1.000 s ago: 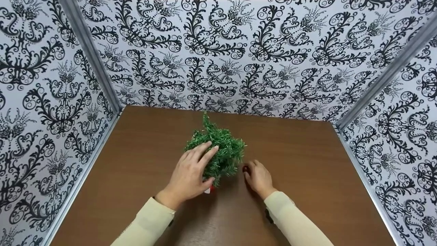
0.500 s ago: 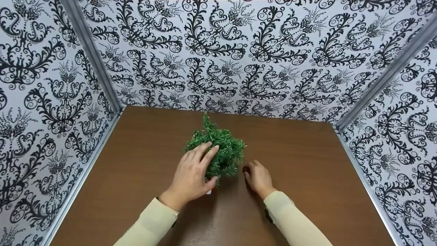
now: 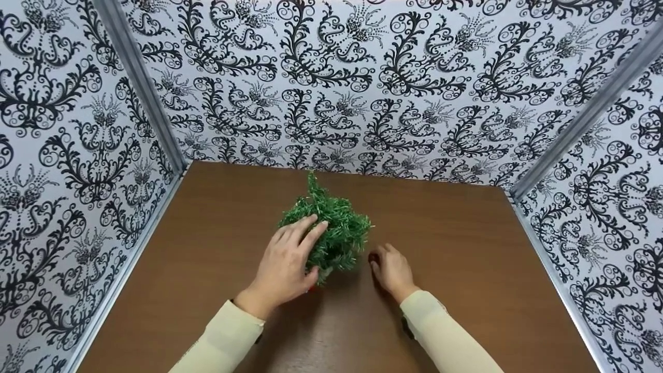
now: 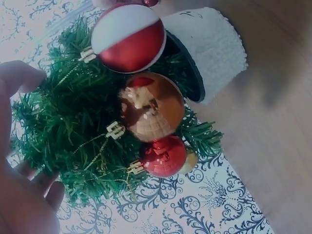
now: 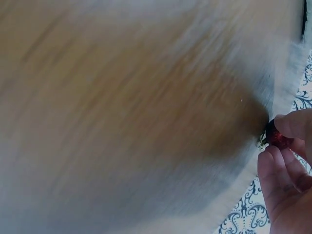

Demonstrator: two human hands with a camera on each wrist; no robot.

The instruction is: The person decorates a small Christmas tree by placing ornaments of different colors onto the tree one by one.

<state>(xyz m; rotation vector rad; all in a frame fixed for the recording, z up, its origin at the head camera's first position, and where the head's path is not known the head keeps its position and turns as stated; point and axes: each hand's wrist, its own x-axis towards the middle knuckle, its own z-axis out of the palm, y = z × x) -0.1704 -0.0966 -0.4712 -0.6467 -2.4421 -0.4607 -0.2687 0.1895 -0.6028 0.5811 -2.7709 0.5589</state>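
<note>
A small green artificial Christmas tree [image 3: 339,228] stands mid-table. My left hand [image 3: 286,261] rests against its near left side, fingers spread over the branches and thumb low. In the left wrist view, a red-and-white bauble [image 4: 129,39], a shiny gold bauble [image 4: 153,108] and a red bauble [image 4: 165,157] hang from the branches [image 4: 87,107] on gold strings. The tree's white textured pot [image 4: 219,53] shows beyond them. Right of the tree, my right hand [image 3: 393,268] pinches a small dark red bauble [image 5: 279,135] between thumb and fingers, close over the table.
The brown wooden table [image 3: 456,223] runs back to a wall [image 3: 331,93] with black scroll patterns. Similar patterned panels [image 3: 62,171] stand at both sides, with grey metal posts [image 3: 140,88] in the corners.
My left hand lifts slightly to the right, then shifts back left, and the tree turns a little with it. My right hand stays in place with the dark red bauble.
</note>
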